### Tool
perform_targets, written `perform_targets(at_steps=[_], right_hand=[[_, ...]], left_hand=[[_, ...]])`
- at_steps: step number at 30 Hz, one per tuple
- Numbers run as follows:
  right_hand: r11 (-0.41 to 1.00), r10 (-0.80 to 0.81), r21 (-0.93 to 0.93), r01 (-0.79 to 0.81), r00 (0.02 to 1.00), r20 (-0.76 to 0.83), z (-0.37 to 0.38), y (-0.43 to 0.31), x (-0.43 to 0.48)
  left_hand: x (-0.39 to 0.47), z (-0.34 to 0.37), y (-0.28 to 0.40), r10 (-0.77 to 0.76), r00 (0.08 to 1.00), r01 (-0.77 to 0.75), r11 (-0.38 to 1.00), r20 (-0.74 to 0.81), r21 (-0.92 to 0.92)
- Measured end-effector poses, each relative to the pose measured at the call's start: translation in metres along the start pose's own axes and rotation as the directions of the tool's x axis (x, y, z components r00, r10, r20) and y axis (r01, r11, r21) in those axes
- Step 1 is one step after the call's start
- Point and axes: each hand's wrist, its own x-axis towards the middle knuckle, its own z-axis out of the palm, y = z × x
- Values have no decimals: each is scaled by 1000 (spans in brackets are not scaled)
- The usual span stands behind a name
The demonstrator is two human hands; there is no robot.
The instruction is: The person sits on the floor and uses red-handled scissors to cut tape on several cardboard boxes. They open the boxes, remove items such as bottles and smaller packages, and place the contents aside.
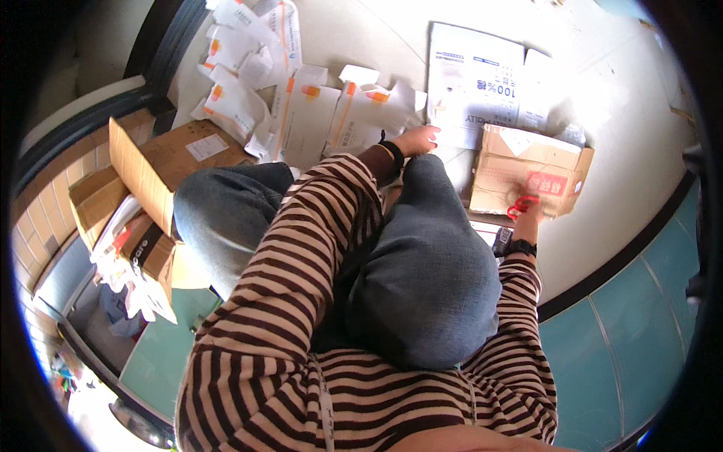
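My left hand reaches past my knee to the lower edge of a flattened white printed carton. Its fingers are bent, and whether they grip anything is hard to see. In my right hand are red-handled scissors; the blades cannot be made out. That hand is over the near edge of a brown cardboard box, which bears a red printed panel. Close to my left hand, several flattened white cartons with orange marks lie on the floor.
On my left stands an open cardboard box with flaps up and packaging beside it. Clear plastic lies behind the brown box. A dark border strip separates the pale floor from teal tiles. My bent knees are between my arms.
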Motion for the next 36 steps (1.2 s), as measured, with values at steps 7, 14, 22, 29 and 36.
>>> perform_targets(at_steps=[7, 14, 22, 29, 36], right_hand=[[920, -253, -148, 363, 838, 483, -48, 67, 10], [849, 36, 467, -246, 909, 415, -30, 88, 51], [554, 25, 739, -384, 895, 446, -9, 53, 40], [565, -62, 769, -299, 914, 401, -11, 37, 39], [692, -240, 642, -329, 734, 635, -69, 42, 66]], left_hand=[[-12, 12, -15, 194, 981, -195, 979, -19, -58], [-54, -20, -35, -82, 882, 55, 996, -463, -72], [-110, -30, -70, -258, 732, 517, 813, -631, 267], [-143, -17, -33, -372, 761, 635, 593, -531, 495], [-147, -15, -76, -346, 828, 559, 567, -441, 605]])
